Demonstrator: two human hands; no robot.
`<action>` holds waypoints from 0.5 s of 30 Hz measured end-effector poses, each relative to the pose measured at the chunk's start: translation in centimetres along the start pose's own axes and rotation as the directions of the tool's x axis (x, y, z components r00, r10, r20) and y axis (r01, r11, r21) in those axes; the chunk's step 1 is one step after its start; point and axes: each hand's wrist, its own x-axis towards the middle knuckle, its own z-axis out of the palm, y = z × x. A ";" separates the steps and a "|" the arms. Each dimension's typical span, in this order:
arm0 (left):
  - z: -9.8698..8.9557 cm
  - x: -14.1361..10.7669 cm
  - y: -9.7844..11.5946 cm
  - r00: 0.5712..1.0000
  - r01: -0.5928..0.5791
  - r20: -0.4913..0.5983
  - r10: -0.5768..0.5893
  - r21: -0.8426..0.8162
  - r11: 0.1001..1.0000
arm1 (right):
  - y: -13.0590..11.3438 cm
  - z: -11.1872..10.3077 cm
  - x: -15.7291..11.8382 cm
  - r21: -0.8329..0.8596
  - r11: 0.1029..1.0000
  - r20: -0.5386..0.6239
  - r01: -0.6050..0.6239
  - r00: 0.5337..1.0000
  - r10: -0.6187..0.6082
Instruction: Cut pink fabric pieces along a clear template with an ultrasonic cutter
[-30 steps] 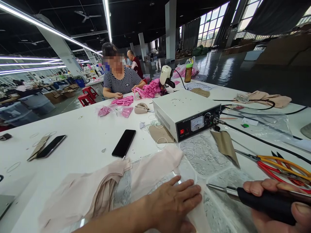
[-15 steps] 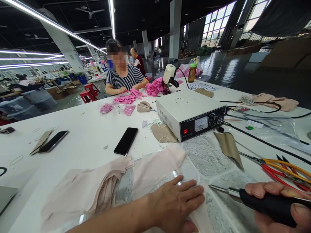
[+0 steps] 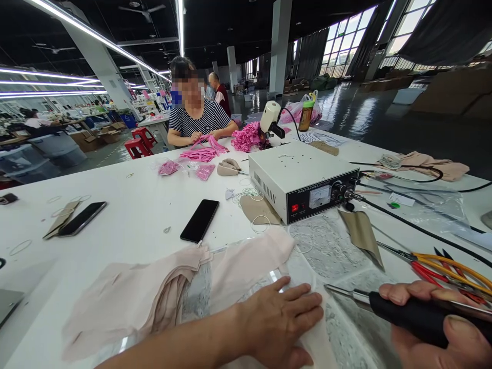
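My left hand point(image 3: 279, 318) lies flat with fingers stretched, pressing a clear plastic template point(image 3: 274, 277) onto pale pink fabric point(image 3: 249, 259). In my right hand point(image 3: 434, 318) is a black-handled ultrasonic cutter point(image 3: 403, 310), my fingers wrapped round its grip. Its thin metal tip points left, close to the template's edge, just right of my left fingertips; whether it touches the fabric I cannot tell. Left of my hand rests a pile of cut pale pink fabric pieces point(image 3: 126, 292). A grey mottled board point(image 3: 326, 246) lies under the work.
Beyond the board stands a white control box point(image 3: 303, 174) with a cable point(image 3: 415, 225) running right. Orange- and red-handled scissors point(image 3: 442, 266) lie near my right hand. Two phones, a black one point(image 3: 200, 220) and another point(image 3: 82, 219), lie left. Across the table, a person point(image 3: 200, 113) handles pink strips point(image 3: 203, 151).
The cutter and my right hand have shifted slightly left, bringing the tip nearer my left fingers. My left hand stays pressed in place.
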 end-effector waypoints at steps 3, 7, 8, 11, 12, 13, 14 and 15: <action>0.1 0.0 0.0 1.000 0.000 -0.005 0.000 0.005 1.000 | 0.3 -0.1 0.0 -0.024 0.999 0.030 0.029 0.999 -0.028; -0.1 0.1 0.0 1.000 0.004 0.004 -0.004 -0.004 1.000 | 0.2 0.0 0.1 -0.044 0.997 0.055 0.066 0.996 -0.064; -0.2 0.1 0.1 1.000 0.006 0.011 -0.006 -0.007 1.000 | 0.1 0.1 0.0 -0.044 0.997 0.054 0.062 0.997 -0.060; -0.7 0.2 0.2 0.999 0.012 0.039 -0.011 -0.012 1.000 | -0.3 0.3 -0.1 -0.046 0.998 0.058 0.050 0.997 -0.047; -0.8 0.2 0.3 0.999 0.013 0.048 -0.012 -0.014 1.000 | -0.4 0.4 -0.2 -0.043 0.998 0.056 0.042 0.998 -0.039; -0.9 0.2 0.3 0.999 0.015 0.051 -0.014 -0.019 1.000 | -0.5 0.4 -0.2 -0.039 0.999 0.055 0.034 0.998 -0.032; -0.9 0.2 0.3 0.998 0.018 0.053 -0.017 -0.027 0.999 | -0.5 0.4 -0.2 -0.033 0.999 0.050 0.027 0.998 -0.026; -0.9 0.2 0.4 0.998 0.023 0.054 -0.021 -0.037 0.999 | -0.5 0.4 -0.2 -0.024 1.000 0.044 0.016 0.999 -0.015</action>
